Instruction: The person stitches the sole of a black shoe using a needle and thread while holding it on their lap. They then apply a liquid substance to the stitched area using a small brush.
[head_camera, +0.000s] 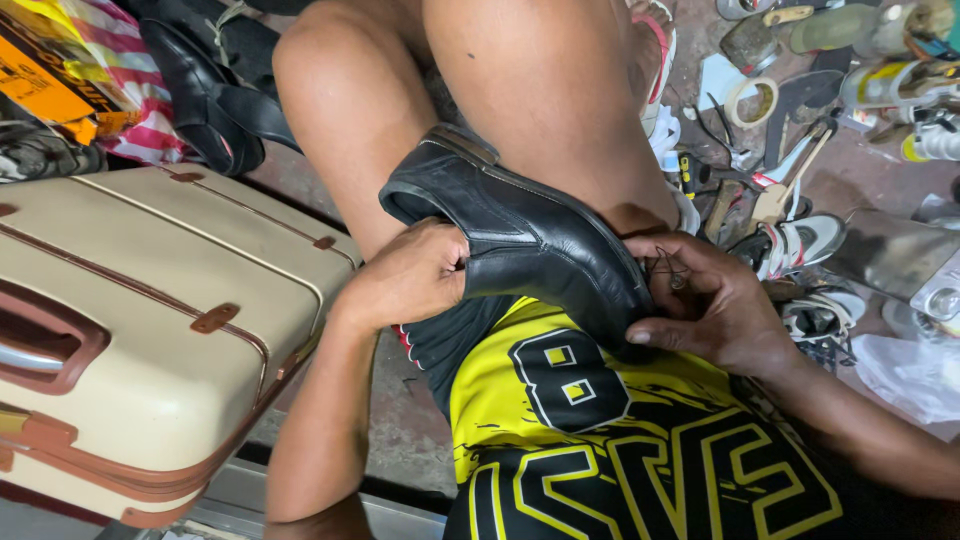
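A black leather shoe (520, 235) lies across my lap between my bare knees, its opening toward the upper left and its toe toward my belly. My left hand (415, 275) grips the shoe's side near the sole edge. My right hand (705, 305) cups the toe end from the right, and a thin dark thread with a small metal tool shows between its fingers. I wear a yellow and black jersey (600, 440).
A cream hard suitcase (150, 320) with brown trim lies at the left. Another black shoe (205, 95) rests behind it. At the right the floor holds sneakers (800, 245), a tape roll (752, 100), bottles, tools and a plastic bag (910, 375).
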